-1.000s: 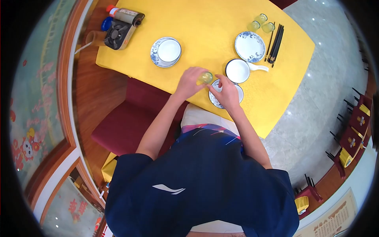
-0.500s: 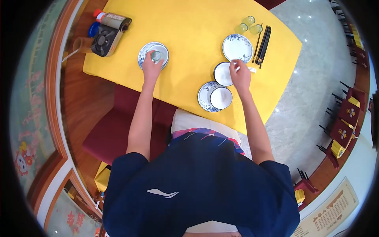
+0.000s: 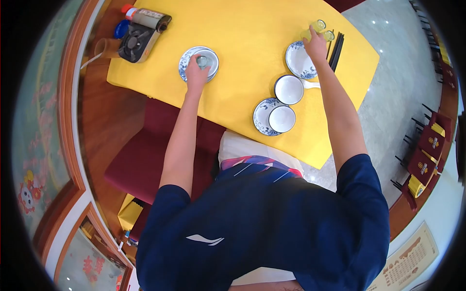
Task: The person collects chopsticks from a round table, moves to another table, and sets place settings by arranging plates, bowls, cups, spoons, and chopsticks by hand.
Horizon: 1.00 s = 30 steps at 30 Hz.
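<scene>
Head view: my left hand (image 3: 195, 76) pinches a glass (image 3: 202, 61); my right hand (image 3: 317, 47), its grip unclear, is at the glasses (image 3: 319, 25) beyond the plate (image 3: 297, 60).

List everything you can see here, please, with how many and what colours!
Table: one, yellow-covered, centre
Plates: three, white and blue, one left, two right
Bowls: three, white inside, two on plates, one between the right plates
Spoon: at least one, white, beside the middle bowl
Chopsticks: several, dark, right
Glasses: at least three, greenish, one at left bowl, others top right
Burner: one, black, top left
Chair: at least one, maroon, near edge
Poster: one, beige, lower right
Shirt: one, navy, bottom
Left hand: one, bare, around a glass
Right hand: one, bare, at the other glasses
</scene>
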Available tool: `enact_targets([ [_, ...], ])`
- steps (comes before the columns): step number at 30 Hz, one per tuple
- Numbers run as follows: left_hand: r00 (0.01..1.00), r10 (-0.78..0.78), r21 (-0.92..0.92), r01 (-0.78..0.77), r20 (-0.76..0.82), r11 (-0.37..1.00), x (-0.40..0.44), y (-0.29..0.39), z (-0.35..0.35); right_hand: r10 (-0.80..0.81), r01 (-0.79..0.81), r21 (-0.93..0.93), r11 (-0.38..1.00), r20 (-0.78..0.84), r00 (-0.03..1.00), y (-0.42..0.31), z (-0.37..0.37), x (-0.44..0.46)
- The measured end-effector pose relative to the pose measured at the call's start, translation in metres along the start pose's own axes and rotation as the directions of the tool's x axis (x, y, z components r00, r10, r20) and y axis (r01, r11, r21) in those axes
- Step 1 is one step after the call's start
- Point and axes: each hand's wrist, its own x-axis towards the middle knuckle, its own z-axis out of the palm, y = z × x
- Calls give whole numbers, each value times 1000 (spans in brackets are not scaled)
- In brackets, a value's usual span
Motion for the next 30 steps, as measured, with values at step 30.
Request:
enact_targets([
  [30,991,73,232,-97,107,968,-4,-2,-15,-277,178,292,940,343,898,-22,-99,-280],
])
